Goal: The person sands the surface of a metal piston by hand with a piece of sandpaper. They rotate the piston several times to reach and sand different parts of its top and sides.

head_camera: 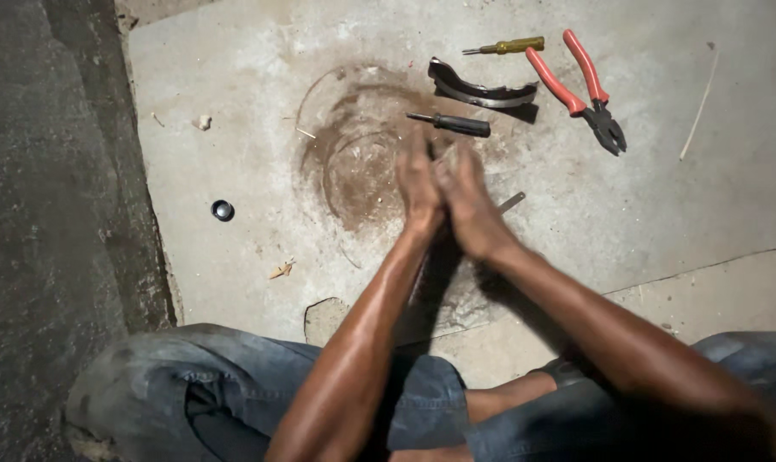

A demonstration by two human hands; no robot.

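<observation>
Nearest the camera, knees in blue jeans [234, 385] frame both forearms reaching out over a concrete floor [662, 197]. The left hand [419, 184] and right hand [466, 201] press together, clenched around a small dark part [443, 156] that barely peeks out at the fingertips; what it is cannot be told. A thin metal strip [511, 202] pokes out just beside the right hand. The hands hang over a rusty brown stain [353, 162]. Just beyond lies a black-handled screwdriver [453, 123], then a curved metal shoe [478, 91], red-handled pliers [580, 85] and a yellow-handled screwdriver [508, 46]. A small black cap [222, 210] sits well apart, left.
</observation>
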